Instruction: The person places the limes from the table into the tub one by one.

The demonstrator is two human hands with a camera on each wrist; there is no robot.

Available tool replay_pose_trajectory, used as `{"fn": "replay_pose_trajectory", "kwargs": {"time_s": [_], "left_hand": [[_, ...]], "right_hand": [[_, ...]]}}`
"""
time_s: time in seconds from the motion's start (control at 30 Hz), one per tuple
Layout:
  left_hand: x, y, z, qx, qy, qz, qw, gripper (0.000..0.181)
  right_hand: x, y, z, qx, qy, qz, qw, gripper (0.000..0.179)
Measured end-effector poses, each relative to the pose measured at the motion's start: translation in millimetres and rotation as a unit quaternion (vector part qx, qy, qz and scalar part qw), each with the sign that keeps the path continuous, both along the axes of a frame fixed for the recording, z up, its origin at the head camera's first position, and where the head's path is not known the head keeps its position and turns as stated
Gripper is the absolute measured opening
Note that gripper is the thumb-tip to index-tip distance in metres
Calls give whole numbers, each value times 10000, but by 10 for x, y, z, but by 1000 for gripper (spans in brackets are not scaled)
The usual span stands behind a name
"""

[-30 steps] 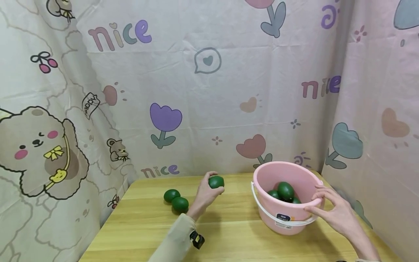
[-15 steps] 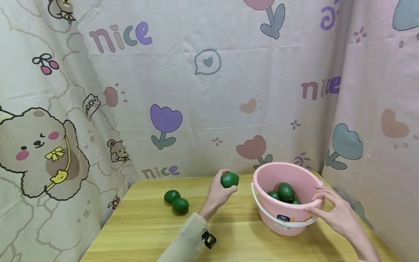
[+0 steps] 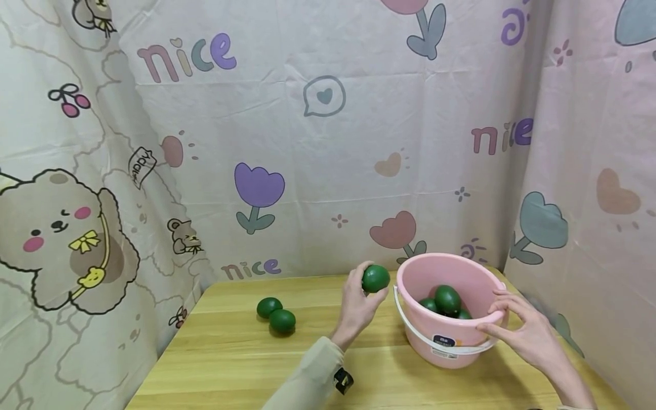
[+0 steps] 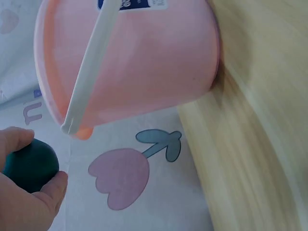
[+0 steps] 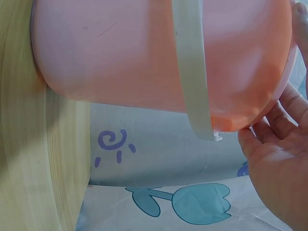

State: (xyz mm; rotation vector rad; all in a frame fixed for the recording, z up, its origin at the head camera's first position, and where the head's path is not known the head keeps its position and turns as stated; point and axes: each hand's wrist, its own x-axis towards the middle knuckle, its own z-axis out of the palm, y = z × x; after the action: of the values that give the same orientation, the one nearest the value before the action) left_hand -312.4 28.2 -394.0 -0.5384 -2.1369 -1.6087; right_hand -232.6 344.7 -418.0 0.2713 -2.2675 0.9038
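My left hand holds a dark green avocado between thumb and fingers, above the table and just left of the pink bucket. The left wrist view shows the same avocado in the grip, beside the bucket's rim. On the right, my right hand grips the bucket's rim. Up close, the fingers lie along that rim. Several avocados lie inside the bucket, the lower ones partly hidden by its front wall.
Two more avocados lie side by side on the left of the wooden table. The bucket's white handle hangs down across its front. A printed curtain encloses the table at the back and sides.
My left hand has carried the avocado rightward across the table, up close to the bucket. The right hand and the bucket have stayed in place.
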Motion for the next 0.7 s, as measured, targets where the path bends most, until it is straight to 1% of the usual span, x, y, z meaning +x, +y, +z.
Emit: {"fn": "replay_pose_trajectory", "kwargs": {"time_s": [0.17,0.27,0.5,0.7], "left_hand": [[18,102,-23,267,107,-202,9994,58],[31,181,-24,317,167,-309,9989,59],[60,362,-16,97,270,-491,9984,64],[48,439,-29,-216,495,-382,9978,65]], "right_hand": [[-3,-4,-5,-1,-2,4,10000,32],[1,-4,-9,-32,6,32,10000,33],[8,1,-8,-79,0,58,10000,32],[-8,-3,-11,-105,38,135,9998,32]]}}
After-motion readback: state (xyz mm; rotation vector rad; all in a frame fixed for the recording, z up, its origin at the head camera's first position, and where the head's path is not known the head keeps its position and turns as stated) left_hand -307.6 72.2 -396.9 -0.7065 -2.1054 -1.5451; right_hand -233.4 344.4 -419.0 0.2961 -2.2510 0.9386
